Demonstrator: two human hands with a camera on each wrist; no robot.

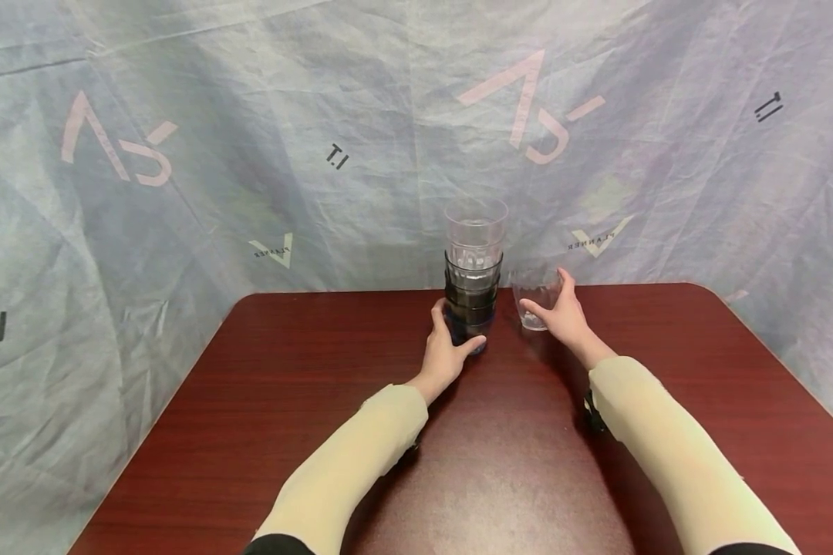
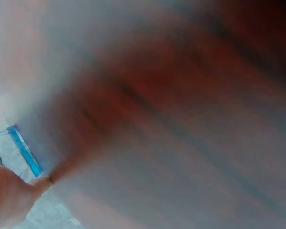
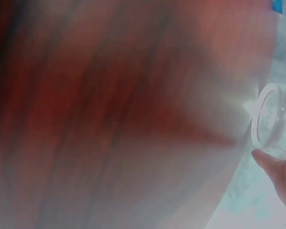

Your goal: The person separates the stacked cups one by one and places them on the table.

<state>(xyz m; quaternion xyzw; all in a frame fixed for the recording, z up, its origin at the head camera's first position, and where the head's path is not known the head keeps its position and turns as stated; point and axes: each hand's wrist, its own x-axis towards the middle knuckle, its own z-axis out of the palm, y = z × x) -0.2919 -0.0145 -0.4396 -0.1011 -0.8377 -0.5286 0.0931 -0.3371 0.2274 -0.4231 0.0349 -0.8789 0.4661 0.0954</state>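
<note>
Near the back edge of the table stands an upright stack of nested cups. Its top is clear [image 1: 477, 231], its middle is smoky grey [image 1: 472, 289], and a blue cup [image 2: 26, 151] forms the bottom. My left hand [image 1: 446, 356] grips the stack low down, thumb in front and fingers round the left side. Just right of the stack, my right hand [image 1: 568, 317] holds a separate clear cup [image 1: 536, 297] between thumb and fingers. The base of that clear cup [image 3: 271, 117] shows in the right wrist view; whether it touches the table I cannot tell.
The dark red wooden table [image 1: 305, 347] has rounded back corners. Close behind it hangs a grey printed cloth [image 1: 389, 116], which also runs down both sides. Both wrist views are mostly filled by the blurred tabletop.
</note>
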